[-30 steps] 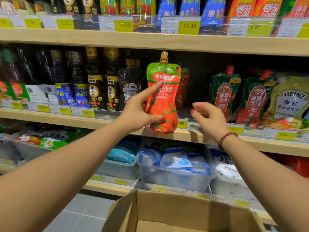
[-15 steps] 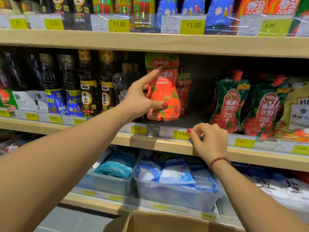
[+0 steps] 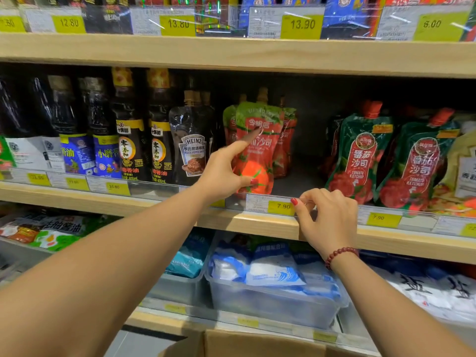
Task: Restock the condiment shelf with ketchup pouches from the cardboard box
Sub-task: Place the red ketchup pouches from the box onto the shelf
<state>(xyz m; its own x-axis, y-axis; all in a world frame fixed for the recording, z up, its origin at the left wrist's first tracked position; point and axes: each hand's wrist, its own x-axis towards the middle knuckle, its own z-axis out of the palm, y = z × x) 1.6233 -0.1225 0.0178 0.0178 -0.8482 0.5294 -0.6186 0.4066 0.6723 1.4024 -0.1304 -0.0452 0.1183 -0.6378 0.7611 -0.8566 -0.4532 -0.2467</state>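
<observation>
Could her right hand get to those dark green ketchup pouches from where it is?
Probably yes. The right hand rests on the shelf edge just left of the green ketchup pouches, with nothing visible between them.

The ketchup pouch (image 3: 257, 148) is shiny plastic, smooth and a bit crinkly, with a hard little cap on top. The green pouches (image 3: 360, 155) beside it are glossy plastic too. The shelf (image 3: 231, 54) is pale wood with a smooth, dull face. A clear plastic strip (image 3: 260, 202) runs along its edge and shines in the light. The yellow price tags (image 3: 280, 206) look like paper. The dark bottles (image 3: 127, 130) gleam, with paper-looking labels. The tub (image 3: 270, 305) below is cloudy plastic. The cardboard box (image 3: 257, 343) is brown and dull. The bracelet (image 3: 340, 256) has smooth, shiny red beads.
</observation>
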